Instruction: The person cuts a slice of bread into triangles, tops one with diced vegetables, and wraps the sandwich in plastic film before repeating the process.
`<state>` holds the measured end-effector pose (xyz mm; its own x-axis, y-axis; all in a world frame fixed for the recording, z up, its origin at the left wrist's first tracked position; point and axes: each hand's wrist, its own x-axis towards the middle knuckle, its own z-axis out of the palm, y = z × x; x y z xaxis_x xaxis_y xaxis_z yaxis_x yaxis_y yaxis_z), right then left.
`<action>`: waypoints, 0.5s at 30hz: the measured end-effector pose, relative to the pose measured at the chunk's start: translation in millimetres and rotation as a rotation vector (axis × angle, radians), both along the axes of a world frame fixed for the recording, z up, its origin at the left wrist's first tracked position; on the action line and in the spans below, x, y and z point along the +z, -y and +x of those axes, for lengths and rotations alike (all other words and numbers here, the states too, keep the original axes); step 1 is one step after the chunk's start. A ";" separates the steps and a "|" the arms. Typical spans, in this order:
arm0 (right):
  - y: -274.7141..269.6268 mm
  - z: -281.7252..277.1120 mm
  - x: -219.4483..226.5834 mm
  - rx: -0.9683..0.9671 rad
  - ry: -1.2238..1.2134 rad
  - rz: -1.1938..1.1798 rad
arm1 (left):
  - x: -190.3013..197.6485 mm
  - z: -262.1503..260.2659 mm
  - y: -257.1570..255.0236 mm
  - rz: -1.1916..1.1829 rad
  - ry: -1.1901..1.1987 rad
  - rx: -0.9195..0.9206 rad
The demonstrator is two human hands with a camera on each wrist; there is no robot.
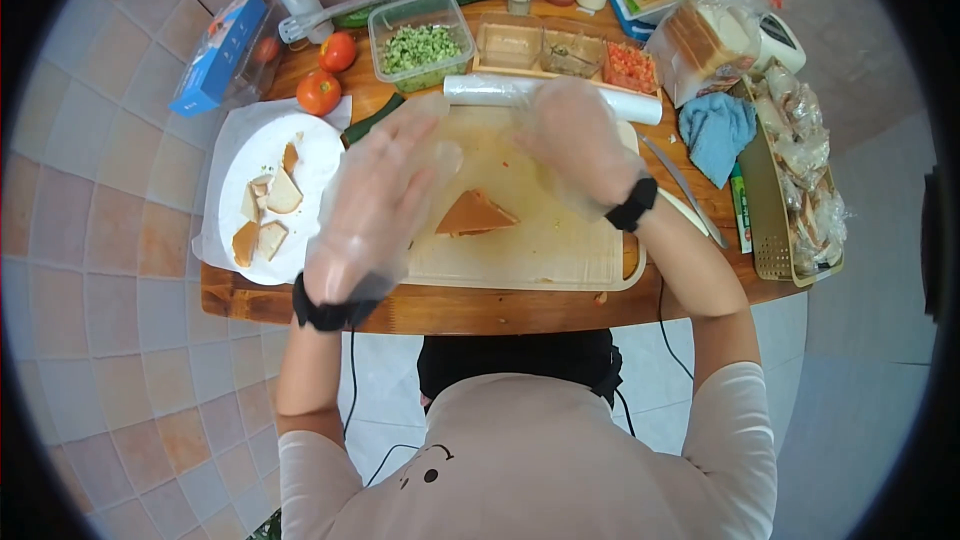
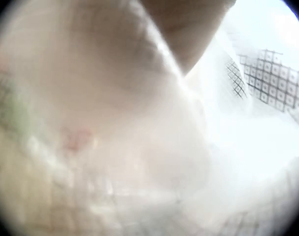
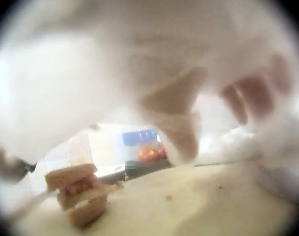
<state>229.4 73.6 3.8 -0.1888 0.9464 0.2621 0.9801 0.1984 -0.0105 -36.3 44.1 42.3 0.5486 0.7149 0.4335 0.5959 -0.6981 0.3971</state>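
A cut triangular sandwich (image 1: 477, 213) lies on the pale cutting board (image 1: 530, 265); the right wrist view shows the sandwich (image 3: 80, 194) side on, with a reddish filling between browned slices. Both hands wear loose clear plastic gloves. Left of the sandwich, the left hand (image 1: 378, 190) is held over the board's left edge with its fingers extended, holding nothing visible. Up and to the right of the sandwich hovers the right hand (image 1: 580, 140), its fingers loosely bent and apart from the sandwich. Blurred glove plastic covers most of the left wrist view.
A white plate (image 1: 315, 155) with bread pieces stands left. Behind the board are a plastic-wrap roll (image 1: 630, 105), a tub of chopped cucumber (image 1: 422, 50), a sectioned tray (image 1: 510, 45) and tomatoes (image 1: 319, 93). A knife (image 1: 685, 185), blue cloth (image 1: 717, 135) and basket (image 1: 775, 240) lie right.
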 end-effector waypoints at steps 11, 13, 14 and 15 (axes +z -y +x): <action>-19.1 42.2 19.8 0.166 -0.219 0.214 | -0.5 70.5 -99.7 -0.128 -0.320 -0.135; -19.3 44.7 27.3 0.148 -0.242 0.213 | 12.0 82.2 -102.6 -0.228 -0.455 -0.124; -18.9 45.8 30.9 0.139 -0.255 0.213 | 15.9 86.3 -102.1 -0.254 -0.461 -0.118; -16.7 48.9 34.0 0.159 -0.278 0.244 | 19.7 90.2 -101.6 -0.279 -0.467 -0.113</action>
<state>278.3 90.3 37.8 -0.2182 0.8147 0.5373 0.9032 0.3771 -0.2049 53.9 145.7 61.9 0.7169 0.6935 -0.0716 0.6806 -0.6739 0.2873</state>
